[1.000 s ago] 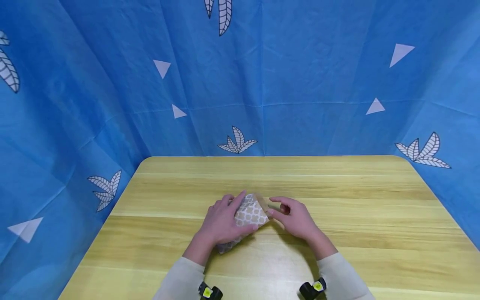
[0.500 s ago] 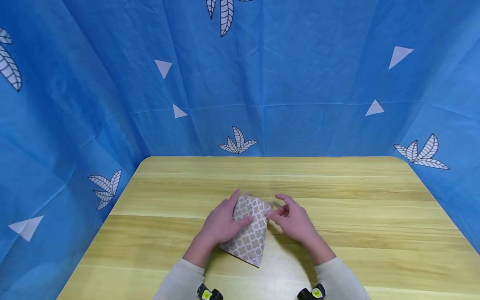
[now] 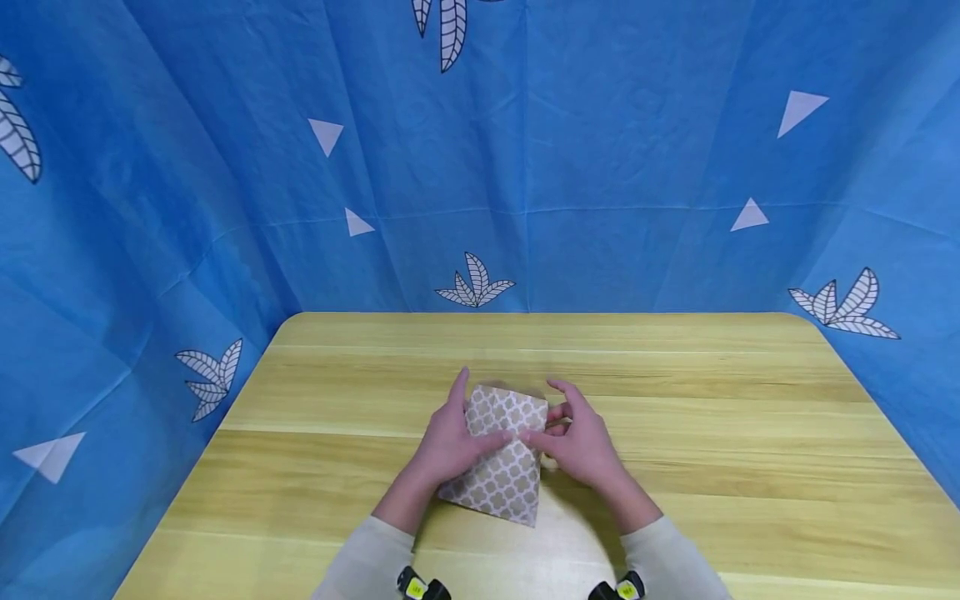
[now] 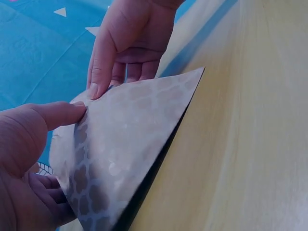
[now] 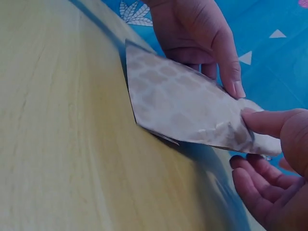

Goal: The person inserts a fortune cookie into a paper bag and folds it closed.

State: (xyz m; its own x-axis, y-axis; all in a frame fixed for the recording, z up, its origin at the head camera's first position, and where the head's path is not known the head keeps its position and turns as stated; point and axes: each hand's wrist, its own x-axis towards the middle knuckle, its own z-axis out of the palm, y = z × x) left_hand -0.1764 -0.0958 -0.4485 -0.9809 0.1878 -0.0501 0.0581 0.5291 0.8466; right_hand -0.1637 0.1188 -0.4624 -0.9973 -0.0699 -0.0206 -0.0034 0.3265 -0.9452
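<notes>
A flat paper bag [image 3: 504,475], tan with a white lattice print, is held between both hands over the near middle of the table. My left hand [image 3: 452,442] grips its left side, thumb across the printed face and fingers round the edge. Opposite it, my right hand [image 3: 581,440] pinches the right side, its thumb on the face close to the left thumb and its fingers behind. In the left wrist view the bag [image 4: 125,130] tilts, with a dark gap under its lower edge. Loose layers show along the bag's edge [image 5: 163,137] in the right wrist view.
The wooden table [image 3: 735,450] stretches out on both sides and beyond the hands. A blue curtain [image 3: 600,158] with white leaves and triangles hangs behind it and along its sides. Small black cameras with yellow labels sit at both wrists.
The bag has turned so its printed face spreads toward me; the brown strip at its far edge no longer shows. My right hand has moved its thumb onto the face, beside the left thumb.
</notes>
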